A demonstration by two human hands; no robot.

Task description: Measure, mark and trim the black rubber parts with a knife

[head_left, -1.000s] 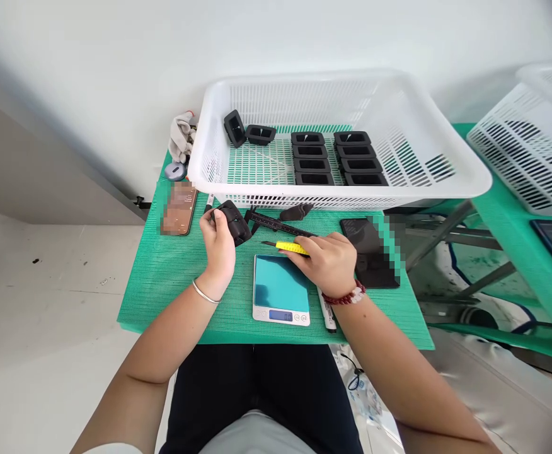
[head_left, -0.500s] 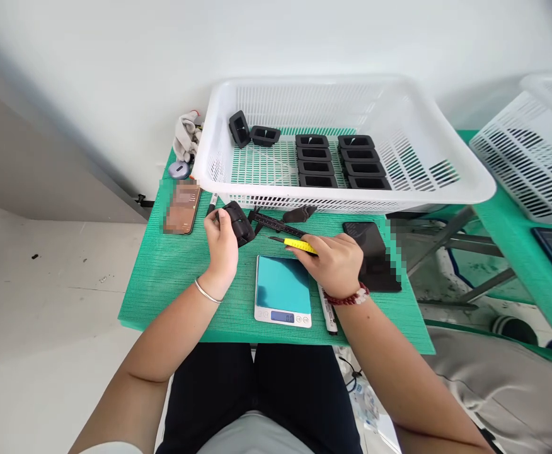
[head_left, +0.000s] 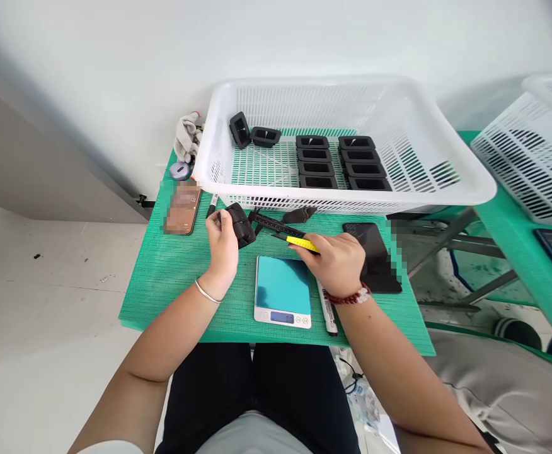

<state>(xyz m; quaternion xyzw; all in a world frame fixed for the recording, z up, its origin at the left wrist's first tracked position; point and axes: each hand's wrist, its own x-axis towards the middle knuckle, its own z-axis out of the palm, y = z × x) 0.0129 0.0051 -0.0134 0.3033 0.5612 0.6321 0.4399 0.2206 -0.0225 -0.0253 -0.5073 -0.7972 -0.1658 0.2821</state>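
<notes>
My left hand [head_left: 222, 247] is closed round a black moulded plastic part [head_left: 241, 223], held just above the green mat [head_left: 176, 277] near the basket's front wall. My right hand [head_left: 338, 262] grips a yellow utility knife [head_left: 300, 243] whose blade points left toward the part. A black caliper [head_left: 276, 222] lies on the mat between the part and the knife. A small digital scale [head_left: 283, 291] with a teal platform sits in front of both hands.
A white slotted basket [head_left: 427, 157] holds several black parts [head_left: 337, 161] in rows. A phone [head_left: 183, 205], a dark phone [head_left: 374, 252], a marker [head_left: 327, 310] and a cloth [head_left: 186, 135] lie on the mat. Another basket [head_left: 531, 145] stands at right.
Both hands have stayed almost in place; the knife has edged slightly up and left toward the black part. The view has shifted a little.
</notes>
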